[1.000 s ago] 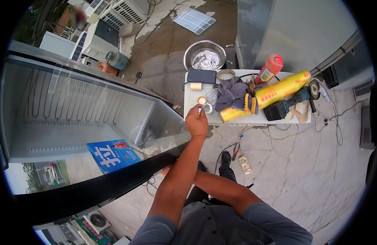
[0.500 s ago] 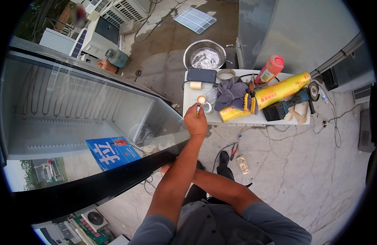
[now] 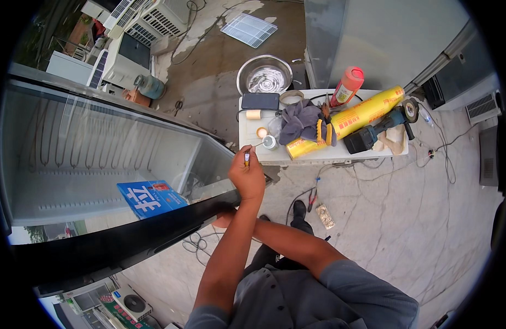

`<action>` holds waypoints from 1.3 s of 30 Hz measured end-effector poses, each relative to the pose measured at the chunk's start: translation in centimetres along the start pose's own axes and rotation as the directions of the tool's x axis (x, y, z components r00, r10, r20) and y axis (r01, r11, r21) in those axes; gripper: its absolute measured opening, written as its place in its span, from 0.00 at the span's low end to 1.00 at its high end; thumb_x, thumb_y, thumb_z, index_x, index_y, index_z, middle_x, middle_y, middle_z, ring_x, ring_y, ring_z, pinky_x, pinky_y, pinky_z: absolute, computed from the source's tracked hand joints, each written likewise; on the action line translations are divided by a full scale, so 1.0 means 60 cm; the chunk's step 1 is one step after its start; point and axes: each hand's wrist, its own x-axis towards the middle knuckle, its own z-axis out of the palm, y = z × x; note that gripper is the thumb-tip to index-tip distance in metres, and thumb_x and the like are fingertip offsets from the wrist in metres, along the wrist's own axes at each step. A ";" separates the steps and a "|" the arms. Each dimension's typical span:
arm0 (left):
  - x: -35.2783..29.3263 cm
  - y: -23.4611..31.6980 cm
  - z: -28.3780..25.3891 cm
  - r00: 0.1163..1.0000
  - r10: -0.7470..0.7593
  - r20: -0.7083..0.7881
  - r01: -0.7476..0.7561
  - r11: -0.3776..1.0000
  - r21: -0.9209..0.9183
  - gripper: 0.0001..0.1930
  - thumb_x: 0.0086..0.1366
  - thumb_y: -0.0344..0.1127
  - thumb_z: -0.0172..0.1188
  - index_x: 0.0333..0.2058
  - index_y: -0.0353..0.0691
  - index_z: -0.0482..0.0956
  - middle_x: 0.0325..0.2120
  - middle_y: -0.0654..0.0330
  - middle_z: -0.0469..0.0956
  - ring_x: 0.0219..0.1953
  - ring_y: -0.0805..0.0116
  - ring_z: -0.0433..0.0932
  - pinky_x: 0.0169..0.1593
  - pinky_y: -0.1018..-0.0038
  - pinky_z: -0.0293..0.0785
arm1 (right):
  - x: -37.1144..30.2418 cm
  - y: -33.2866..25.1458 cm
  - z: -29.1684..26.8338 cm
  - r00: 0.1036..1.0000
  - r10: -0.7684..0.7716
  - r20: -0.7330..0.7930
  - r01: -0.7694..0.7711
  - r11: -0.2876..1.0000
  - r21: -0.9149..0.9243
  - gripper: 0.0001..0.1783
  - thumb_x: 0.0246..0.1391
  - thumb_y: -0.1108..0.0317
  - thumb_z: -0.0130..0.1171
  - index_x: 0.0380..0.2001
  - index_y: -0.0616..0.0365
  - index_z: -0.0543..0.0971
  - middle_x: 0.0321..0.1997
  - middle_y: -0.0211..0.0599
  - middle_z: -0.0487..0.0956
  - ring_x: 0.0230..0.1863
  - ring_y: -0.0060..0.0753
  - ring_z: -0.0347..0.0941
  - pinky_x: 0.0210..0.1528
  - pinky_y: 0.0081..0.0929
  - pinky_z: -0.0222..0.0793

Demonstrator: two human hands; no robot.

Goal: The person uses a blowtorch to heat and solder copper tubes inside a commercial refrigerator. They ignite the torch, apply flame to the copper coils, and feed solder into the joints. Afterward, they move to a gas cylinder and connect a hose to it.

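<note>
My left hand (image 3: pixel 246 174) is closed around a slim tool (image 3: pixel 247 158) with a yellow end; its exact kind is too small to tell. A thin shaft runs from the fingers toward a small open white jar (image 3: pixel 270 142) at the table's near left corner. Beside the jar lies a round orange-rimmed lid (image 3: pixel 262 132). My left forearm crosses over the right one. My right hand (image 3: pixel 224 219) is at the black edge of a glass door (image 3: pixel 176 223), its fingers mostly hidden by the door and my left arm.
The white table (image 3: pixel 256 154) bears a phone (image 3: pixel 260 101), grey gloves (image 3: pixel 302 123), a yellow roll (image 3: pixel 362 118), a red spray can (image 3: pixel 348 86) and an angle grinder (image 3: pixel 382 127). Beyond is a metal basin (image 3: pixel 264 75). Pliers (image 3: pixel 312 199) and cables lie on the floor.
My left hand has drawn back from the jar, toward me and slightly left, still holding the slim tool. The view has shifted a little; the right hand stays at the door edge.
</note>
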 end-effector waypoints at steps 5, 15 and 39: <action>-0.025 0.068 -0.054 0.998 0.051 0.044 -0.050 0.999 -0.009 0.06 0.69 0.28 0.66 0.40 0.30 0.84 0.29 0.65 0.79 0.31 0.81 0.72 0.35 0.80 0.70 | -0.002 -0.003 -0.005 1.000 0.008 -0.024 -0.009 0.998 -0.056 0.11 0.64 0.64 0.57 0.41 0.57 0.69 0.33 0.30 0.68 0.34 0.30 0.64 0.37 0.33 0.64; -0.115 0.246 -0.236 0.961 0.249 0.124 -0.211 0.942 -0.260 0.07 0.66 0.19 0.64 0.43 0.30 0.83 0.41 0.51 0.85 0.42 0.66 0.83 0.48 0.75 0.78 | -0.004 -0.022 0.011 0.993 0.053 -0.105 -0.079 0.962 -0.261 0.12 0.66 0.64 0.56 0.48 0.58 0.71 0.36 0.34 0.74 0.36 0.33 0.70 0.40 0.35 0.67; -0.129 0.227 -0.921 0.689 0.298 -0.661 -0.559 0.799 -0.222 0.10 0.73 0.31 0.60 0.48 0.32 0.76 0.41 0.42 0.81 0.17 0.80 0.66 0.18 0.82 0.64 | 0.156 -0.197 0.277 0.976 -0.179 -0.127 0.063 0.781 -0.621 0.14 0.68 0.61 0.55 0.47 0.61 0.76 0.25 0.28 0.70 0.29 0.20 0.65 0.34 0.28 0.66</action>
